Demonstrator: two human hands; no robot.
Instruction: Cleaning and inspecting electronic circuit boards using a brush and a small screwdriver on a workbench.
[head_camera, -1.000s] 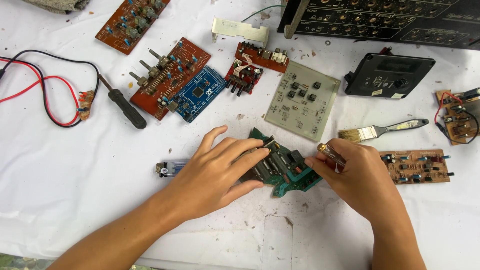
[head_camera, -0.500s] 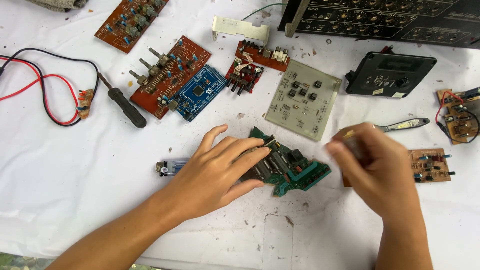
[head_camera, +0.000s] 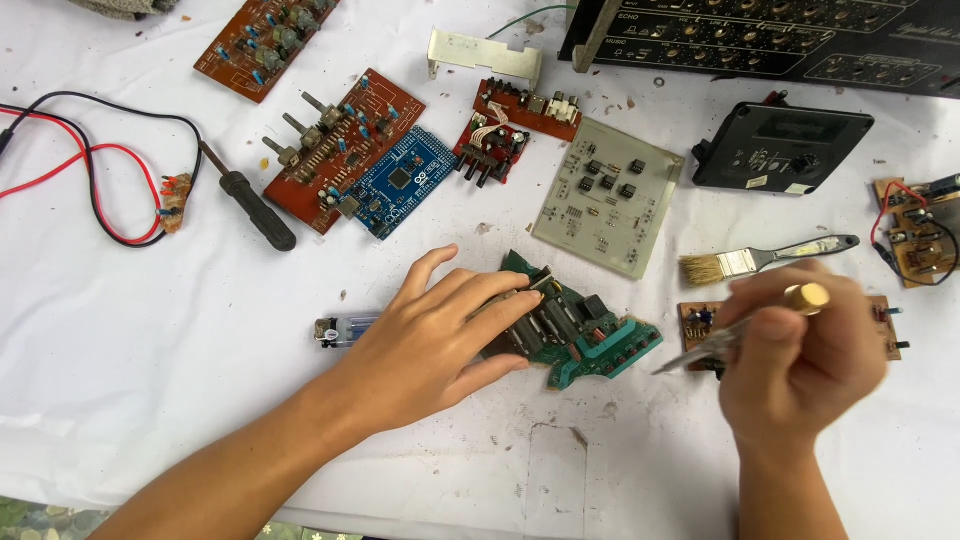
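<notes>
Left hand (head_camera: 440, 335) pressing green circuit board (head_camera: 585, 340) — jagged, component-crowded, right hand (head_camera: 800, 355) grip holding brass-tipped tool (head_camera: 745, 325)

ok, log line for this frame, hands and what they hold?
left hand: pressed flat on green circuit board | right hand: raised beside the board, gripping brass-capped tool | paintbrush: lying on white table
</notes>
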